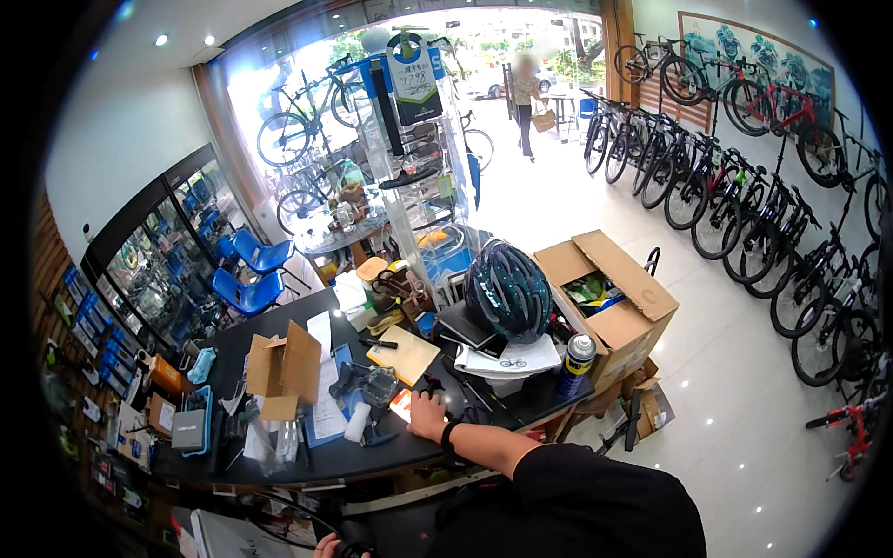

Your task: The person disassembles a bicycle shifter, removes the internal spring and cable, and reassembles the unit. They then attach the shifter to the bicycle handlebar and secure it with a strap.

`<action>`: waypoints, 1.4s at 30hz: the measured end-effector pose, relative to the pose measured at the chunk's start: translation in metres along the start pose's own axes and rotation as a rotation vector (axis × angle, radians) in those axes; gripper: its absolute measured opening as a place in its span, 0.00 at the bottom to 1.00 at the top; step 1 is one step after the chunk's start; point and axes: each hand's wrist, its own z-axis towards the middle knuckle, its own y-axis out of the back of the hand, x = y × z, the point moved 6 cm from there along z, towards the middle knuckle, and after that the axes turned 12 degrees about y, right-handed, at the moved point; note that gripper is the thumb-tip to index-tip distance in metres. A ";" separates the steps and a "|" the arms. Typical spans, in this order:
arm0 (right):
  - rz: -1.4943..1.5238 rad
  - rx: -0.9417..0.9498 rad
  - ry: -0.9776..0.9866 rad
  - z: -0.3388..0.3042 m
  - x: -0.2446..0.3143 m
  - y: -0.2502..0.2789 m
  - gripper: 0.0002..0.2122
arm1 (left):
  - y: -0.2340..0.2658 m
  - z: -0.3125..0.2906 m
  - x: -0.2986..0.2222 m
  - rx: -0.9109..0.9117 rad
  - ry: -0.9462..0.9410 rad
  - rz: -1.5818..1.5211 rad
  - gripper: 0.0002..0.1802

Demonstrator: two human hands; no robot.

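Note:
My right hand (428,415) reaches over the black counter, its fingers bent down beside a small orange-and-white packet (401,405). Small dark items lie just past the fingertips; whatever is under the fingers is hidden. A black band circles that wrist. Low at the picture's edge, part of my left hand (326,546) shows, its fingers curled against a black rounded object (352,550) whose kind I cannot make out. Left of my right hand are a white bottle-like piece (357,422) and a clear plastic bag (377,383). A black pen (382,343) lies on a tan envelope (406,357).
A dark bicycle helmet (509,290) sits on papers, with a blue-and-yellow spray can (576,367) beside it. Open cardboard boxes stand on the counter (300,361) and at right (633,325). Bicycles (716,205) line the right wall. A person (524,98) stands near the doorway.

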 end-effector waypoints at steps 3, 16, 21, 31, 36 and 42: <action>-0.010 -0.005 0.035 0.000 0.000 0.002 0.34 | 0.001 0.001 -0.003 0.005 0.018 0.007 0.21; -0.129 -0.063 0.104 0.000 -0.011 0.011 0.45 | 0.000 0.019 0.032 -0.108 -0.067 -0.011 0.24; -0.070 -0.013 0.025 0.007 0.000 -0.001 0.39 | 0.020 -0.012 0.035 -0.167 0.115 -0.066 0.24; -0.037 0.044 -0.019 0.013 -0.020 -0.003 0.40 | 0.012 -0.022 0.057 -0.107 0.290 -0.030 0.24; -0.095 0.129 -0.008 0.020 -0.013 -0.009 0.42 | 0.017 -0.022 0.054 -0.191 0.257 0.036 0.24; -0.097 0.120 0.244 0.023 0.053 0.020 0.32 | 0.021 0.002 0.034 -0.225 0.160 0.021 0.23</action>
